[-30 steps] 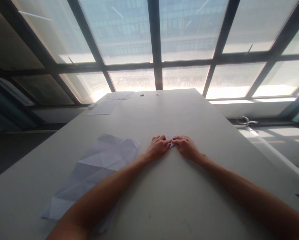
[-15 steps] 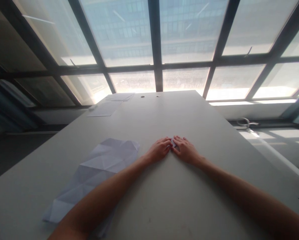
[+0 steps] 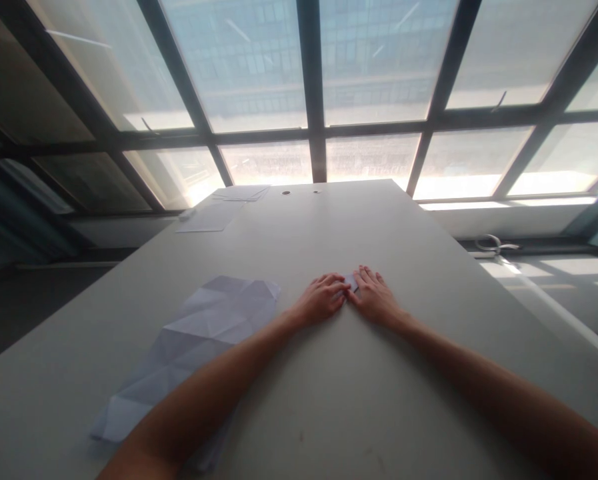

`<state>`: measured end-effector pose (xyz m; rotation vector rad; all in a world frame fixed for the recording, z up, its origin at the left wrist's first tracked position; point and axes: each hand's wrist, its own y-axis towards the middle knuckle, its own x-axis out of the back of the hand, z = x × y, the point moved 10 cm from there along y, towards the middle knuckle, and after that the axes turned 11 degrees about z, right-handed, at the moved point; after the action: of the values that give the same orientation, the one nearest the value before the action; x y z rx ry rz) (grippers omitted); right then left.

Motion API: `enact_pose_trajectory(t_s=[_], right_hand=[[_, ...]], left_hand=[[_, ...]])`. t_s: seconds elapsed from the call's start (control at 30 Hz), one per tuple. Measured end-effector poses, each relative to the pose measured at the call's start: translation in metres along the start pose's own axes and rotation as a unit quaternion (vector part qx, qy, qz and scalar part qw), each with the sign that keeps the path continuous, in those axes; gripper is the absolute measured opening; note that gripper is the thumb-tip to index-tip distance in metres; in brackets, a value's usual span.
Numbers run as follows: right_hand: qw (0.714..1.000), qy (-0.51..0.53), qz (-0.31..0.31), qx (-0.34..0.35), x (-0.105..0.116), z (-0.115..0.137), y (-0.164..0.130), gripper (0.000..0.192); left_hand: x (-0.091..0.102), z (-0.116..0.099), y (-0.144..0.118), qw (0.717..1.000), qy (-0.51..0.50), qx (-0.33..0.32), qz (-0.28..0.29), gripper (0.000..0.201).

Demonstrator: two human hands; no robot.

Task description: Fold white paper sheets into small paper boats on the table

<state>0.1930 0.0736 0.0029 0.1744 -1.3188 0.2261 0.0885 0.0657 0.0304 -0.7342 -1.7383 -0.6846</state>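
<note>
A small piece of folded white paper (image 3: 351,283) lies on the table between my two hands, mostly covered by them. My left hand (image 3: 323,295) has its fingers bent together at the paper's left side, holding it. Across the right part of the paper lies my right hand (image 3: 376,296), palm down with its fingers stretched out and its thumb close to the left fingertips. A large creased sheet of white paper (image 3: 199,340) rests to the left, partly under my left forearm.
The white table (image 3: 329,233) reaches toward tall windows. Flat white sheets (image 3: 206,218) lie at its far left corner, near two small round holes in the tabletop. Beyond the right edge, a pale coiled cable (image 3: 489,244) sits by the window wall.
My right hand has turned slightly, its fingers now straighter and pointing farther forward. More of the folded paper shows between the hands. My left hand has barely shifted to the right.
</note>
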Motion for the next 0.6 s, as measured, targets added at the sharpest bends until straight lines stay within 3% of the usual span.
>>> enact_pose_trajectory(t_s=[0.2, 0.6], right_hand=[[1.0, -0.004, 0.022, 0.017, -0.001, 0.003, -0.002, 0.076], [0.997, -0.009, 0.051, 0.059, 0.0, 0.012, -0.007, 0.1]], left_hand=[[-0.019, 0.004, 0.004, 0.997, 0.011, -0.001, 0.07, 0.049], [-0.01, 0.003, 0.005, 0.999, 0.006, 0.0, 0.05, 0.051]])
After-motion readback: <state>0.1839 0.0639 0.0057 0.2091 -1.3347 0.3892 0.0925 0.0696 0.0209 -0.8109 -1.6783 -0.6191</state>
